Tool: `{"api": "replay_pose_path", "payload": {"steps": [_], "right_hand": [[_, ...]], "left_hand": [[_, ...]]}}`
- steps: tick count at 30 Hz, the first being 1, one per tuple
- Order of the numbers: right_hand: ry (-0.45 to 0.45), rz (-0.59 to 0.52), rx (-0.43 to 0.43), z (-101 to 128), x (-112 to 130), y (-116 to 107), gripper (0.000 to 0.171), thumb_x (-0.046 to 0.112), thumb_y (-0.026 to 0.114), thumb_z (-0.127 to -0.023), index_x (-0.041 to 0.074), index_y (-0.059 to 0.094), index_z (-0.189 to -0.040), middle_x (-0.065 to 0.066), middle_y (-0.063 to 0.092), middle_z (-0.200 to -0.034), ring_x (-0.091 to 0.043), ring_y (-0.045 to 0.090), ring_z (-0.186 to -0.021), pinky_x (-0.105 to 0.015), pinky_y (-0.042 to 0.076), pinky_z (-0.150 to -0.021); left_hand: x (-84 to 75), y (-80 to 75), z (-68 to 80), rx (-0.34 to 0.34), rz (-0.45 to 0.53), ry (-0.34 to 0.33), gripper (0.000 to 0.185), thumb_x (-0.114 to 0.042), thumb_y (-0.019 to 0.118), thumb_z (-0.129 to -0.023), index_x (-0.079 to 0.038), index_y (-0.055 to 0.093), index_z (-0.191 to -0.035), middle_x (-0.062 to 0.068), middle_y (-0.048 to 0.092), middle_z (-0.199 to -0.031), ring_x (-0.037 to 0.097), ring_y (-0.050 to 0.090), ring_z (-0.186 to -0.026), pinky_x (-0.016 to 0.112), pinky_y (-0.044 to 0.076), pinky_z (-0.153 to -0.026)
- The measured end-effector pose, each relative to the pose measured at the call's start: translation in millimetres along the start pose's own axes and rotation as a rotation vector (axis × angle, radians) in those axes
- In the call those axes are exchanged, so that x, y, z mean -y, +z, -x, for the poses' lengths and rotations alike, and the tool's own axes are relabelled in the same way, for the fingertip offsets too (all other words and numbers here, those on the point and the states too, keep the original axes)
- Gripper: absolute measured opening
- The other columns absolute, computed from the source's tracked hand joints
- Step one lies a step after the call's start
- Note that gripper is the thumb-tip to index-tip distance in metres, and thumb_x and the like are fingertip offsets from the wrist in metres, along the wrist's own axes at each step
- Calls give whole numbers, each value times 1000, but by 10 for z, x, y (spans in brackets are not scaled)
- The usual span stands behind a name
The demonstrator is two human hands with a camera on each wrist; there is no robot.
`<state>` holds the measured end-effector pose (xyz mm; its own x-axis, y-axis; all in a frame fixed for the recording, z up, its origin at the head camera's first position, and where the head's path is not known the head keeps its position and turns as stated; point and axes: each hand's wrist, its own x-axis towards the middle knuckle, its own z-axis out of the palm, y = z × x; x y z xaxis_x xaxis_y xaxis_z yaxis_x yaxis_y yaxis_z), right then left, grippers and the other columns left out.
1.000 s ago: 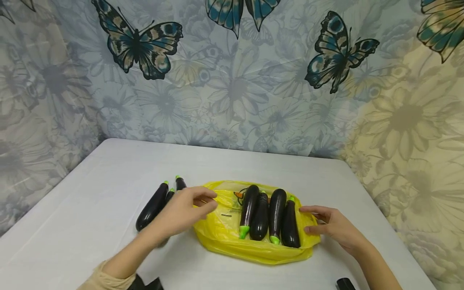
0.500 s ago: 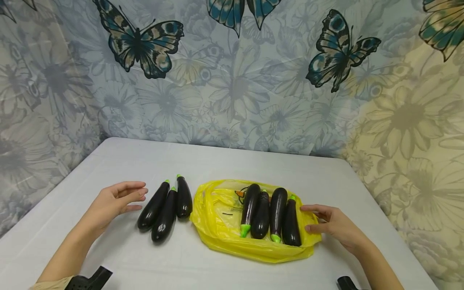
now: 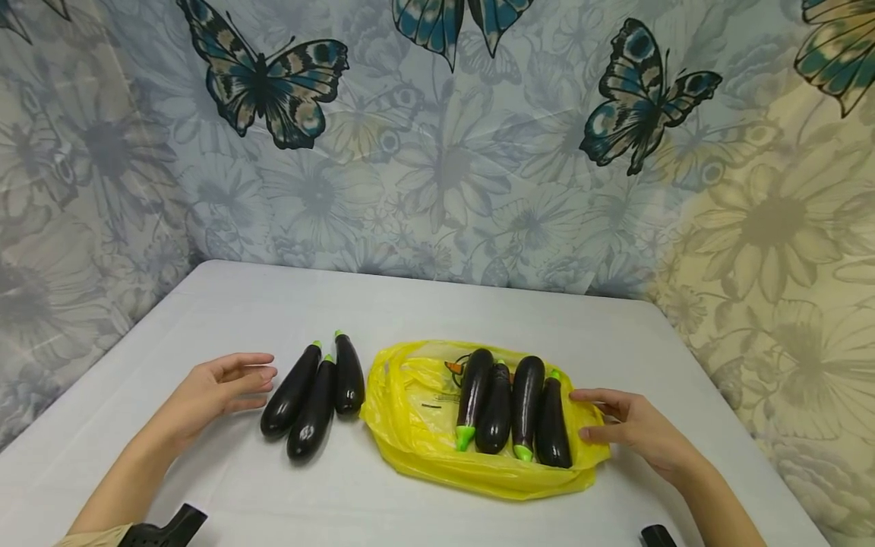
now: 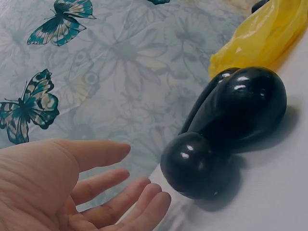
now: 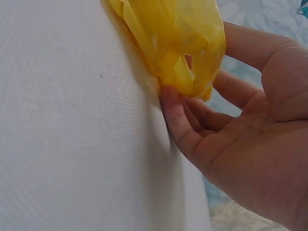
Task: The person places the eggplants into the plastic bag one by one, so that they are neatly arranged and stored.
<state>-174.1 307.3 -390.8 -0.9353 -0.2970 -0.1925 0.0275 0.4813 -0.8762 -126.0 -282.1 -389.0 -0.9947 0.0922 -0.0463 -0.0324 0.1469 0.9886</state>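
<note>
Left hand is empty, fingers straight and relaxed, palm turned toward three loose eggplants just beside its fingertips, not touching. Right hand has relaxed fingers resting against the right edge of the yellow plastic bag; the right wrist view shows fingertips touching crumpled bag film, no clear pinch.

Hidden or unclear: both forearms are cut off at the bottom frame edge in the head view. Dark objects at the bottom edge near each wrist are mostly out of frame, can't identify. In the left wrist view only two rounded eggplant ends show, stems hidden, and the bag is just a corner. A small orange-and-dark item sits at the back of the bag behind the eggplants, too small to tell. In the right wrist view the bag's contents are not visible.

Writing: faint dark print on the bag, unreadable.

Orientation: loose eggplants lie long axis roughly front-to-back, green stems pointing away from the person, fanned slightly. Four eggplants in the bag, between the two hands and nearer the right one, lie parallel front-to-back; at least two have stems toward the person. All rest on the white table.
</note>
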Motion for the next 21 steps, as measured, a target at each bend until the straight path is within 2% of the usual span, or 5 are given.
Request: {"api": "replay_pose_path", "payload": {"steps": [9, 12, 21], "right_hand": [[2, -25, 10, 4, 7, 4, 62, 17, 81, -82, -3, 56, -135, -20, 47, -143, -47, 29, -137, -61, 28, -107], [9, -28, 11, 14, 8, 8, 63, 17, 81, -82, -3, 56, -135, -20, 47, -144, -46, 29, -137, -58, 29, -107], [16, -18, 7, 6, 46, 12, 63, 17, 82, -81, -3, 56, -135, -21, 46, -145, -47, 29, -137, -63, 23, -109]], "left_hand": [[24, 43, -5, 9, -13, -18, 61, -18, 69, -94, 11, 42, -142, 26, 58, -126, 21, 65, -103, 39, 55, -86], [31, 43, -12, 21, -17, -25, 62, -18, 69, -94, 11, 42, -142, 28, 56, -129, 20, 65, -104, 39, 55, -86], [21, 38, -5, 57, -46, -58, 66, -23, 70, -94, 6, 40, -146, 25, 53, -134, 23, 63, -110, 38, 53, -89]]}}
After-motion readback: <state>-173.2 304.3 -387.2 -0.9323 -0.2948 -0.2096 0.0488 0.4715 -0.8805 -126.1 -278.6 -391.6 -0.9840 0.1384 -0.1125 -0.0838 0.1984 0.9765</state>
